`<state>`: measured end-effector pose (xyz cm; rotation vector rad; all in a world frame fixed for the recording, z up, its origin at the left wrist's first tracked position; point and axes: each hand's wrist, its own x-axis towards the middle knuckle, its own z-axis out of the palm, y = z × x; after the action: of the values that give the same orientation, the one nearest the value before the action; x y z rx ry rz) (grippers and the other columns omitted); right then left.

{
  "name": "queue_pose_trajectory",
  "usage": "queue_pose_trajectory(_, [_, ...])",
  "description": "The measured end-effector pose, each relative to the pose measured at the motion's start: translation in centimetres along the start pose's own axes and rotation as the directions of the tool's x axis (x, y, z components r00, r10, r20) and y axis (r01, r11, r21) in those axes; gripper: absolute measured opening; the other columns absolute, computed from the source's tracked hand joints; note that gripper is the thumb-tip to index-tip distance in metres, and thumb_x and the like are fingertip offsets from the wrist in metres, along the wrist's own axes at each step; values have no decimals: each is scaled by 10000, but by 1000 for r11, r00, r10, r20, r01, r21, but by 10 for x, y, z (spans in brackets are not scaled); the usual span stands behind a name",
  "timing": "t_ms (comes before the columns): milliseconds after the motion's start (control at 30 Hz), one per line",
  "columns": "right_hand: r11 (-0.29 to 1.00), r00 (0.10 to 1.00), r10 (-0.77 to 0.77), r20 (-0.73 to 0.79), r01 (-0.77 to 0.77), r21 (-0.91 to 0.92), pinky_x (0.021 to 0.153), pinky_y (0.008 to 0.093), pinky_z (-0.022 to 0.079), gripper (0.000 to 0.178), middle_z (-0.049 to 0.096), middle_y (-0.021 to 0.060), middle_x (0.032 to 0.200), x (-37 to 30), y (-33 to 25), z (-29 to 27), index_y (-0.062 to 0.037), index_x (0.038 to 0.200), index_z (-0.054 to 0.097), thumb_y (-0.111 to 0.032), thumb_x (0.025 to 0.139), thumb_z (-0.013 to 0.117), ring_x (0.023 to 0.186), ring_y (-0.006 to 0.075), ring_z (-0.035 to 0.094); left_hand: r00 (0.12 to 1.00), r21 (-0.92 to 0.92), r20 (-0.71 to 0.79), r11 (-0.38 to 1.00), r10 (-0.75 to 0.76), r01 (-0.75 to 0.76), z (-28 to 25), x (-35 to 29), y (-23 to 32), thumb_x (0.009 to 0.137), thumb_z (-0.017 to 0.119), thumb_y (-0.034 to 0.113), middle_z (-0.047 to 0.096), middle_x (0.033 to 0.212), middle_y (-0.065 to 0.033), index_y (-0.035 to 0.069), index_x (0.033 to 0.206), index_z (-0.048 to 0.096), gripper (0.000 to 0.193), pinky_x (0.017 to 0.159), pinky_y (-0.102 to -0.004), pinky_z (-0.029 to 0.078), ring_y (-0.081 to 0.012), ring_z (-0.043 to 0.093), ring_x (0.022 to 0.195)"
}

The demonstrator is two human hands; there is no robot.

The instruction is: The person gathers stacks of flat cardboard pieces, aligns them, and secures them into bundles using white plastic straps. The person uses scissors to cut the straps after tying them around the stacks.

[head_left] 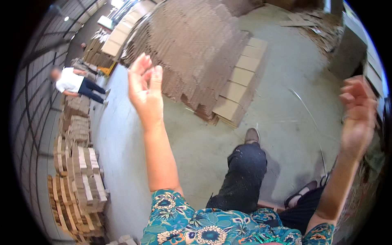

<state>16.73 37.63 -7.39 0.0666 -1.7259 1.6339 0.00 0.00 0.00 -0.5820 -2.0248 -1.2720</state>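
My left hand [145,85] is raised in front of a large pile of brown corrugated cardboard sheets [192,45]. Its fingers are loosely bent, the thumb stands apart, and the palm holds nothing. Out to the right, my right hand [358,110] is also lifted, slightly blurred, its fingers half curled and apart with nothing visible between them. Nearest to it is a grey-brown block-like stack [348,47] at the right edge. Neither hand appears to touch anything. Flat tan cardboard pieces [234,87] lie in an overlapping row along the pile's right side.
A person in a white top [70,81] stands far left, beside stacked bundles [79,130]. Wooden pallets [67,204] stand at lower left. A thin pale strap [307,108] lies across the floor [281,85]. Cardboard scraps [312,24] litter the back right.
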Motion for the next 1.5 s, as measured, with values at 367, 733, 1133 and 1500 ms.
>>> queue_pose_trajectory(367, [686,608,633,480,-727,16,676,222,451,221,647,48,896,-29,138,208,-15,1067,589,-165,908,555,749,79,568,996,856,-59,517,65,17,-52,10,-169,621,815,205,348,1320,-199,17,1314,276,898,1001,-472,314,-366,352,1215])
queue_pose_trajectory(733, [585,452,696,558,-807,-76,662,233,460,236,643,52,879,-26,206,278,2,1044,588,-186,902,562,749,98,579,990,795,-67,592,-128,130,-58,-5,-249,671,772,245,458,1212,-211,-6,1289,335,798,931,-405,400,-353,459,1130])
queue_pose_trajectory(1133, [689,518,631,578,-716,-110,644,228,456,246,628,44,847,50,222,346,-4,1008,597,-225,906,562,732,94,573,980,931,63,365,-188,10,-56,1,-253,715,681,138,527,1102,-151,72,1270,405,624,756,-413,496,-339,563,937])
queue_pose_trajectory(1500, [518,580,545,606,-801,300,817,313,484,415,584,134,1043,111,228,421,22,1153,507,-319,918,540,931,192,572,949,816,309,493,66,-300,-71,34,-200,669,687,93,547,856,-68,58,1080,610,419,623,-376,475,-260,559,749])
